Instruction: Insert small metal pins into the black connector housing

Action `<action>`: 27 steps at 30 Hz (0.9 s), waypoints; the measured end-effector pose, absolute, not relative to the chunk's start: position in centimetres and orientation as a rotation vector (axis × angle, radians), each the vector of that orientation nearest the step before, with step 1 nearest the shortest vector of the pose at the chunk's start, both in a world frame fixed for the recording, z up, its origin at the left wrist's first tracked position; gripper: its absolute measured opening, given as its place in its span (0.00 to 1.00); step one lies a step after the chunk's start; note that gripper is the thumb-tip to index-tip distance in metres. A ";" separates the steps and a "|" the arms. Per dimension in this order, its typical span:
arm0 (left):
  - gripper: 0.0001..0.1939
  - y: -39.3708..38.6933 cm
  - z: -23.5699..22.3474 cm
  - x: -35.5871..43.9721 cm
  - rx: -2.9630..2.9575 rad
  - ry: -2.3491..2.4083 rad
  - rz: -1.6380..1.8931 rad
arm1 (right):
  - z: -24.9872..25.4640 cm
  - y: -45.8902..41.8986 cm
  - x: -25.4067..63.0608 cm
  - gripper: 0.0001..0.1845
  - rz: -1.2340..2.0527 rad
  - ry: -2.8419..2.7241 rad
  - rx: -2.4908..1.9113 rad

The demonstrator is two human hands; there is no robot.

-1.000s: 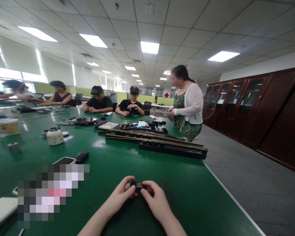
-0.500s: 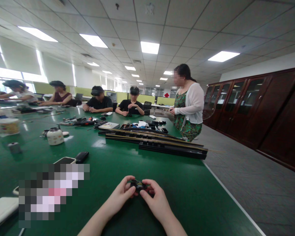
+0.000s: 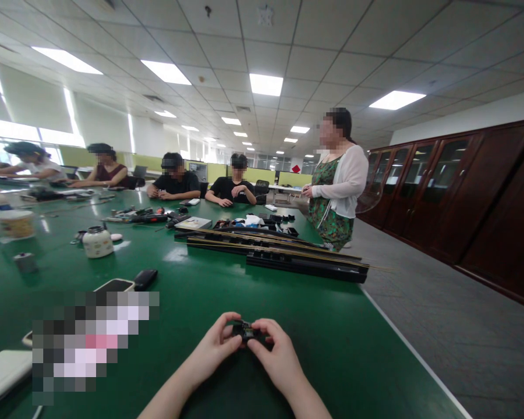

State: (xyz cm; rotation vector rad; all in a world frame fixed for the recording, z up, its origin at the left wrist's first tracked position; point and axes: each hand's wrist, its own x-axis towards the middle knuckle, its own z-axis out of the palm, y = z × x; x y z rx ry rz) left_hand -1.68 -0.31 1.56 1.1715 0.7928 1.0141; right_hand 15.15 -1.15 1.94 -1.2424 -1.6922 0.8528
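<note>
Between my two hands is a small black part [image 3: 247,330] with yellowish-green detail in its middle, too small to name more exactly. My left hand [image 3: 218,343] pinches its left side, thumb in front and fingers behind. On the right side my right hand [image 3: 274,348] grips it the same way, with the thumb at the near edge. Both hands are just above the green table [image 3: 344,343]. The fingers partly hide the underside and ends of the part.
Long black rails [image 3: 305,267] with thin brass-coloured rods lie across the table ahead. Tools and small parts [image 3: 152,216] are beyond. To the left are a white jar [image 3: 98,242], a grey cylinder [image 3: 25,263], a black case [image 3: 145,279] and a pixelated area. Several people sit opposite; one person [image 3: 338,180] stands.
The black part has tilted slightly in my fingers, while both hands stay almost in place. The standing person has shifted a little to the right and straightened.
</note>
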 end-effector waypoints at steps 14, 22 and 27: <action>0.24 -0.1 1.2 -1.7 1.185 0.798 1.013 | 1.8 -1.1 15.2 0.08 0.811 -1.677 -1.228; 0.24 -0.1 1.0 -1.8 1.182 0.783 1.020 | 1.5 -0.8 15.4 0.10 0.745 -1.640 -1.239; 0.24 -0.1 1.1 -1.8 1.180 0.786 1.008 | 1.6 -0.7 15.5 0.11 0.724 -1.590 -1.278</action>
